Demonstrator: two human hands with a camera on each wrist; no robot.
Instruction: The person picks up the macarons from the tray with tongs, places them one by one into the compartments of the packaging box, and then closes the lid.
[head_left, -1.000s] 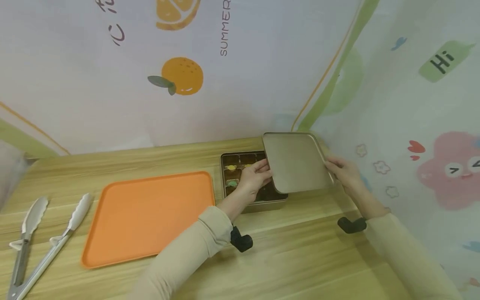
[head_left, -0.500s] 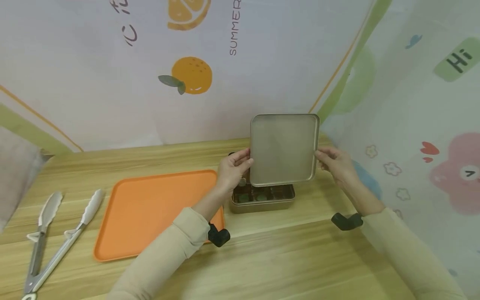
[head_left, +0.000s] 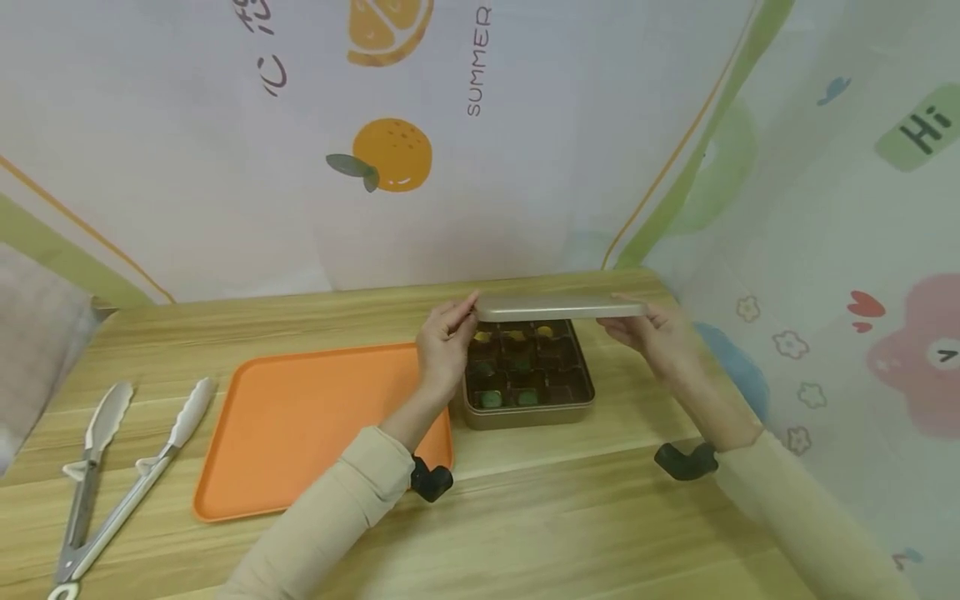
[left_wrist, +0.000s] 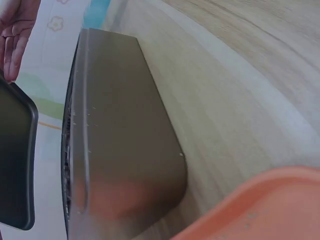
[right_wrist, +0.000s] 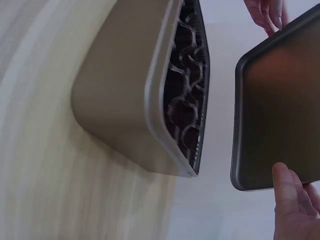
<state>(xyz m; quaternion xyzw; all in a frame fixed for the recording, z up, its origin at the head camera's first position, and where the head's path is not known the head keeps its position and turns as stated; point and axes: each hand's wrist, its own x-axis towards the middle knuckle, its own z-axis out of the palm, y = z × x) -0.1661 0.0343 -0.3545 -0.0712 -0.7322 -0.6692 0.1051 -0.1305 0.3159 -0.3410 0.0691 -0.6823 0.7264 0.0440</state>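
A flat metal lid (head_left: 558, 308) is held level over the back of a matching metal box (head_left: 529, 418). My left hand (head_left: 442, 350) pinches the lid's left edge, and my right hand (head_left: 671, 346) grips its right edge. From the right wrist the lid's inner face (right_wrist: 282, 110) shows, with my right thumb lying against it. Inside the box a dark divider insert (head_left: 555, 354) has several compartments; some contain small yellow or green pieces. Lid and box are apart in both wrist views. The back row of compartments is partly hidden by the lid.
An orange tray (head_left: 330, 425) lies left of the box, partly under my left forearm. Farther left, spread tongs (head_left: 82, 542) with pale scalloped tips rest on the wooden table (head_left: 570, 517). Printed cloth (head_left: 525, 192) stands behind the table and along its right side.
The lid was tilted off to the right, then raised upright with its inside showing. Now it has come down flat over the box's back, with both hands still holding it.
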